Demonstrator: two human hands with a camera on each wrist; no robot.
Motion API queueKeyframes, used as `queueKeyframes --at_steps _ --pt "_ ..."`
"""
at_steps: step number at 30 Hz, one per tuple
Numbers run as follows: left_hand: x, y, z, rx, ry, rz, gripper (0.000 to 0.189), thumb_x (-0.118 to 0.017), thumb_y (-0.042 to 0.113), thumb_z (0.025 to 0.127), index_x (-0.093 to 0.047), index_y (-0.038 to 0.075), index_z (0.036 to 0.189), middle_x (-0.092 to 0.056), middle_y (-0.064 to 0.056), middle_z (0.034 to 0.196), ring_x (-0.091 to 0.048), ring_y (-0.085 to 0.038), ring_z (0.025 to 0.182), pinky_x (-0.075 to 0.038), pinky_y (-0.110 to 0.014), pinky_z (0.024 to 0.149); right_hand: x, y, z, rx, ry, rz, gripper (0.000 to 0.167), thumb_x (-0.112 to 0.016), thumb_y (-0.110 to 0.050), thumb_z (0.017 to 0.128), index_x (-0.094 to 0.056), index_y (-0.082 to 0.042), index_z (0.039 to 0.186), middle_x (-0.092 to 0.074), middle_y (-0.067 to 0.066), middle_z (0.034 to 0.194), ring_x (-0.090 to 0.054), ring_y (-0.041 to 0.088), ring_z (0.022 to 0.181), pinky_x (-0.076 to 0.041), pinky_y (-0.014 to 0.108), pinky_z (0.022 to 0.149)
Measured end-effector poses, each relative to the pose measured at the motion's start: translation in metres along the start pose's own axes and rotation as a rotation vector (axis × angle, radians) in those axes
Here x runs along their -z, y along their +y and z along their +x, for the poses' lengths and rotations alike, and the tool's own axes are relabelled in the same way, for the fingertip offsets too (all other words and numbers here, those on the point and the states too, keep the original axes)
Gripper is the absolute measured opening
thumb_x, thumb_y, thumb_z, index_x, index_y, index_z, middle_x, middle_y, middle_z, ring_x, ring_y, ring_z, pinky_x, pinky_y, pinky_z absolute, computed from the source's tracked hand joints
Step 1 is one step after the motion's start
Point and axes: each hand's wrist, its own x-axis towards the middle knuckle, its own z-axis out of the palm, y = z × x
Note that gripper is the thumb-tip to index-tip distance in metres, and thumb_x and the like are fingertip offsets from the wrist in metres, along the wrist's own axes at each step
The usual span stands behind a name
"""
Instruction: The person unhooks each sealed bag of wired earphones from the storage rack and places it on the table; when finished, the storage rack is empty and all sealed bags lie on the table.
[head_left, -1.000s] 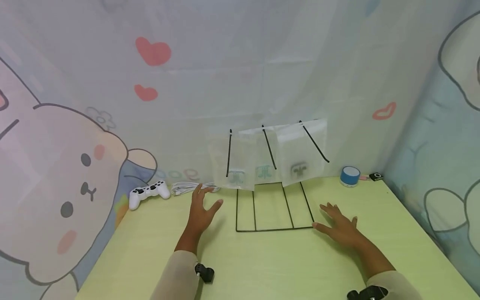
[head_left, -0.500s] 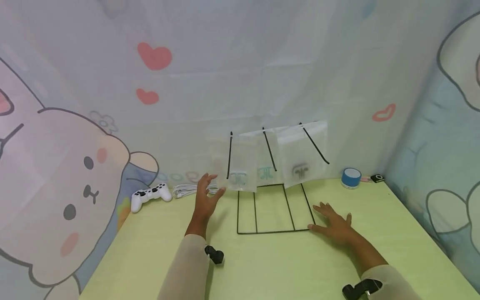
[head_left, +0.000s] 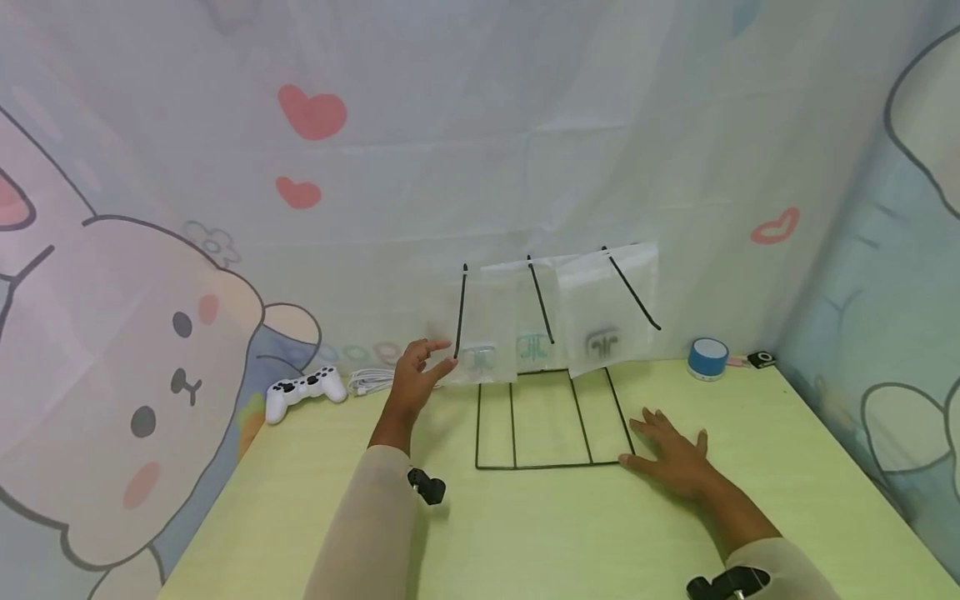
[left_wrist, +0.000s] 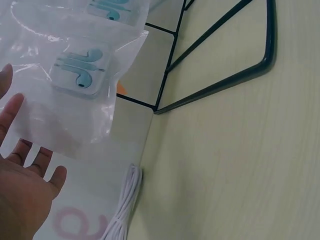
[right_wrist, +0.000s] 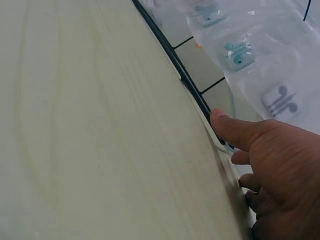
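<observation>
"Where is the left earphone bag (head_left: 489,332) hanging?"
"From the left hook (head_left: 461,312) of the wire rack (head_left: 551,466), which is seemingly keeping it off the table (head_left: 555,537)."
"And the left hand (head_left: 414,379)?"
"It is hovering there, fingers parted, gripping nothing; no view is settling whether it is touching."
"The right hand (head_left: 671,461)?"
"Gripping nothing, fingers spread; its thumb is lying against the rack's near corner, presumably steadying it."

A pale, lightly creased wall covering (head_left: 480,125) rises at twelve o'clock, red hearts (head_left: 313,113) printed near ten. A large cartoon animal (head_left: 127,358) spreads between eight and nine; a bluish side wall (head_left: 862,275) stands at three. Towards six lies a yellow-green tabletop (head_left: 555,542) with faint grain, softly lit.
</observation>
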Motion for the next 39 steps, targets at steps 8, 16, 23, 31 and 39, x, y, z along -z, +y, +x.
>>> queueKeyframes --at_steps 8,16,23,31,39 --pt "0.002 0.014 -0.004 -0.011 -0.101 0.049 0.039 -0.081 0.033 0.1 -0.079 0.015 0.134 -0.056 -0.015 0.163 -0.029 -0.037 0.168 -0.028 -0.069 0.131 0.0 -0.002 -0.001 0.009 0.006 -0.01 0.082 -0.074 -0.054 0.1 -0.052 -0.003 0.16 -0.029 0.03 0.176 -0.018 0.058 0.164 0.011 0.095 0.112" --pt "0.009 0.026 -0.009 -0.078 -0.136 0.104 0.045 -0.081 0.03 0.1 -0.075 0.018 0.143 -0.065 -0.012 0.157 -0.042 -0.035 0.162 -0.031 -0.068 0.131 -0.003 -0.001 0.0 0.012 0.009 -0.028 0.082 -0.074 -0.055 0.099 -0.053 -0.004 0.16 -0.03 0.029 0.176 -0.018 0.058 0.164 0.01 0.095 0.112" --pt "0.012 0.03 -0.02 -0.045 -0.095 0.061 0.053 -0.084 0.025 0.098 -0.07 0.018 0.148 -0.06 -0.008 0.162 -0.036 -0.031 0.166 -0.022 -0.065 0.135 -0.002 -0.004 0.0 0.02 0.013 -0.034 0.082 -0.074 -0.056 0.099 -0.054 -0.004 0.159 -0.031 0.029 0.176 -0.019 0.058 0.163 0.009 0.096 0.111" --pt "0.008 0.037 -0.035 -0.073 -0.038 0.028 0.057 -0.086 0.014 0.095 -0.069 0.02 0.15 -0.059 -0.007 0.163 -0.041 -0.032 0.163 -0.031 -0.062 0.133 -0.002 -0.006 -0.001 0.018 0.009 -0.041 0.08 -0.073 -0.056 0.1 -0.055 -0.005 0.159 -0.03 0.029 0.176 -0.019 0.058 0.164 0.009 0.095 0.111" --pt "0.005 0.049 -0.045 -0.109 -0.004 0.046 0.059 -0.086 0.005 0.093 -0.071 0.021 0.148 -0.064 -0.008 0.158 -0.05 -0.033 0.157 -0.041 -0.059 0.128 0.0 -0.005 -0.003 0.015 0.006 -0.02 0.077 -0.074 -0.054 0.1 -0.056 -0.008 0.159 -0.03 0.029 0.176 -0.017 0.058 0.164 0.011 0.095 0.112"
